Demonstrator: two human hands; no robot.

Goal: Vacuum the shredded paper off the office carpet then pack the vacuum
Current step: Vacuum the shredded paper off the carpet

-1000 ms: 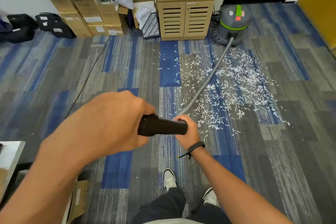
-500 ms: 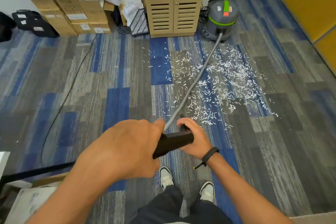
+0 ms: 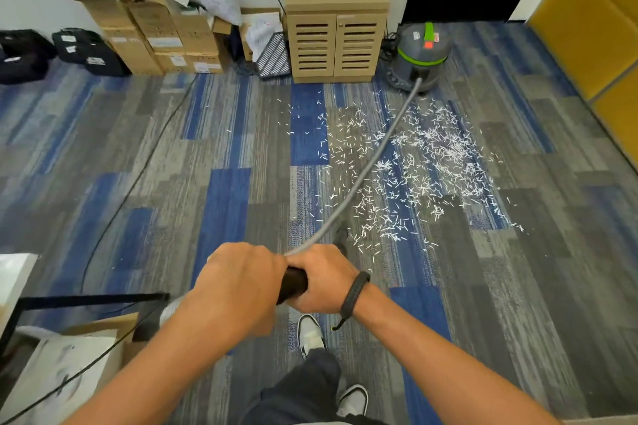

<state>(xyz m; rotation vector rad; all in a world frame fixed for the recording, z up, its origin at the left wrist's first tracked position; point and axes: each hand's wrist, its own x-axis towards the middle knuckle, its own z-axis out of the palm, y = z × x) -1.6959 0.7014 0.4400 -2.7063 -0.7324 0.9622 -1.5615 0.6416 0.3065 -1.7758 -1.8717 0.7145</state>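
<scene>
Both the left hand (image 3: 241,283) and right hand (image 3: 319,281) wrap tight round the black plastic vacuum tube (image 3: 293,285), probably to steer it toward the white shredded paper (image 3: 421,169) far right

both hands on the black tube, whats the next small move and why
Probably swing the black tube forward and down toward the shredded paper. Both the left hand and right hand grip it, yet the paper still covers the carpet ahead.
</scene>
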